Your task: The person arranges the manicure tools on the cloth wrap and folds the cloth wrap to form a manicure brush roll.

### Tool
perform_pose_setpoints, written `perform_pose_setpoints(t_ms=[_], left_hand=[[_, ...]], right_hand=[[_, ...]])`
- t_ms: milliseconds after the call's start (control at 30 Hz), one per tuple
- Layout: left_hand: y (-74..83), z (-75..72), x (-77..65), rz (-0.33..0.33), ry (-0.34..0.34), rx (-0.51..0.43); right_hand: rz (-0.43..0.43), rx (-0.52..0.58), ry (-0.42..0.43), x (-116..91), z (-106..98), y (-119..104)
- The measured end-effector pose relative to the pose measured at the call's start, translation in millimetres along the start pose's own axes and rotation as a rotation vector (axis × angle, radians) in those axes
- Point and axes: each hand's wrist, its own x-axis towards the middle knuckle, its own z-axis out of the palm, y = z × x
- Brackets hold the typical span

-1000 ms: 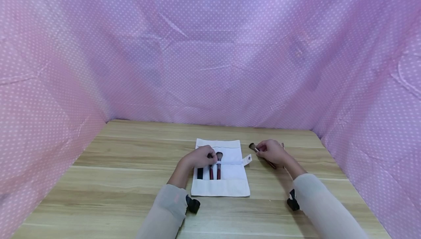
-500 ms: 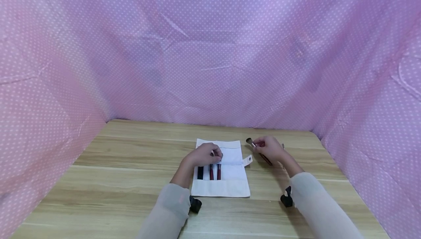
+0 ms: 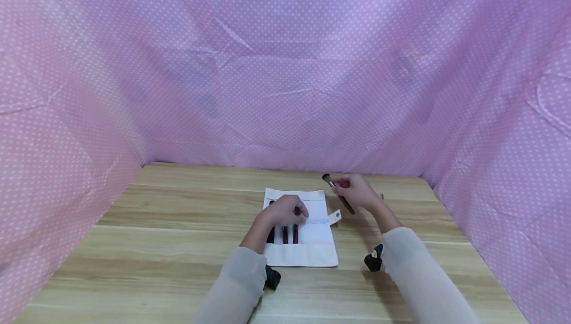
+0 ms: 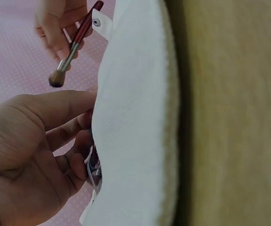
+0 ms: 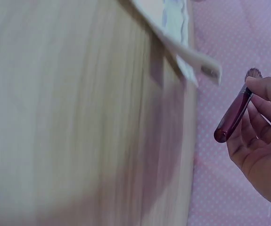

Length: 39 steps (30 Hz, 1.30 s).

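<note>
A white cloth brush roll [image 3: 318,254] lies unfolded on the table. Two makeup brushes with dark red handles [image 3: 296,235] stand in its pocket, beside a black strip-like item [image 3: 270,237]. My left hand [image 3: 285,210] rests over the roll's middle with bent fingers, covering the brush heads. In the left wrist view its fingertips go behind the cloth's edge, so I cannot tell whether they pinch anything. To the right of the roll, my right hand [image 3: 356,192] pinches another makeup brush [image 3: 348,206] above the table, bristles pointing up and left.
A snap tab [image 3: 334,217] sticks out from the roll's right side. Behind the right hand, the tip of a slim object [image 3: 381,196] shows on the wooden table [image 3: 178,244]. Pink dotted cloth [image 3: 285,91] hangs around the back and sides.
My right hand has lifted the brush and carried it left and toward the far side. My left hand has slid right across the roll, uncovering the top of the black item.
</note>
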Motion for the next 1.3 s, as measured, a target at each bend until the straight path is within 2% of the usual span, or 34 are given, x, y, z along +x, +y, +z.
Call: perform_pose_setpoints(t_ms=[200, 367, 633, 800, 1067, 1300], left_hand=[[1.1, -0.1, -1.1, -0.059, -0.017, 0.019], [-1.8, 0.5, -0.8, -0.083, -0.03, 0.009], [-6.8, 2.7, 0.3, -0.057, -0.021, 0.002], [-8.3, 4.5, 0.5, -0.07, -0.019, -0.016], [-10.3, 6.4, 3.0, -0.058, -0.027, -0.071], [-10.5, 5.2, 2.6, -0.052, -0.015, -0.079]], right_hand=[[-0.023, 0.042, -0.001, 7.0, 8.9, -10.6], [0.023, 0.123, -0.003, 10.6, 15.8, -20.7], [0.016, 0.193, 0.006, 15.1, 30.7, -34.5], [0.028, 0.267, 0.044, 19.6, 44.0, -38.4], [0.086, 0.464, 0.087, 27.5, 63.5, -34.3], [0.154, 0.528, 0.139, 29.3, 73.4, -29.1]])
